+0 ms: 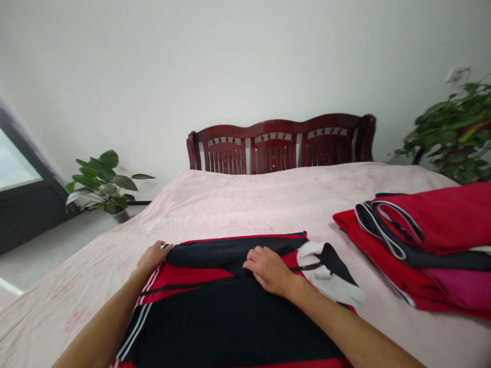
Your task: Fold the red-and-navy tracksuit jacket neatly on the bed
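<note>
A navy and red jacket (215, 317) with a white collar area and white stripes along its hem lies spread on the bed in front of me. Its far part is folded over in a navy strip edged with red. My left hand (155, 255) grips the jacket at the far left corner, by the striped hem, with its fingertips partly hidden. Nearer the collar, my right hand (268, 270) has its fingers curled onto the navy fabric and holds it. The black zipper shows on the red section and beside the white collar part.
A pile of folded red, navy and magenta clothes (425, 245) lies on the right of the pink bed sheet (245, 199). Behind the bed stands a dark red wooden headboard (276, 145). Potted plants (103, 181) flank the bed at left and right.
</note>
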A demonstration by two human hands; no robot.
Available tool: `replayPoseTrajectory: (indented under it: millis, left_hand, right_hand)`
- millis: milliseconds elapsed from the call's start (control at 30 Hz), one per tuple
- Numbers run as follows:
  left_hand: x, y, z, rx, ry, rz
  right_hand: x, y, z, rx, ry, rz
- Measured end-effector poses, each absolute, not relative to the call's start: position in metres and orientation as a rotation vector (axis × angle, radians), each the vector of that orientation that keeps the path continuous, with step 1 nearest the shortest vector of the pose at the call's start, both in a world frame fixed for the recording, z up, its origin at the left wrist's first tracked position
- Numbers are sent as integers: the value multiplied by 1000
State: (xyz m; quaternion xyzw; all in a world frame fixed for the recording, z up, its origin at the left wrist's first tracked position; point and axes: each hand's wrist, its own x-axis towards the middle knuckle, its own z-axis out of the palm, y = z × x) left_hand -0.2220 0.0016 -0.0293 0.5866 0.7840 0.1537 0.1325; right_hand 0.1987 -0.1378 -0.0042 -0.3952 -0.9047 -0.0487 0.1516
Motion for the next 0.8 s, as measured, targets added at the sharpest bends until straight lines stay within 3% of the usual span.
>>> replayPoseTrajectory:
  millis: [133,333,467,700,800]
  left_hand:
    - [-221,-2,-26,1701,2340,399]
    - [-222,-7,-23,1783,2274,481]
    - [-223,-11,-22,1767,2231,554]
    - [-235,-24,-24,1758,2171,588]
    - [-237,-31,-31,1789,2143,610]
  right_hand:
    - [173,-138,-14,-1197,-2641,-175]
    - [187,-139,-11,-1318,-2234,151]
    - [199,-149,-5,-1278,-2422,339]
    - [250,-127,-2,-1611,-2016,-66]
    - [284,-114,-24,-1863,-2099,-28]
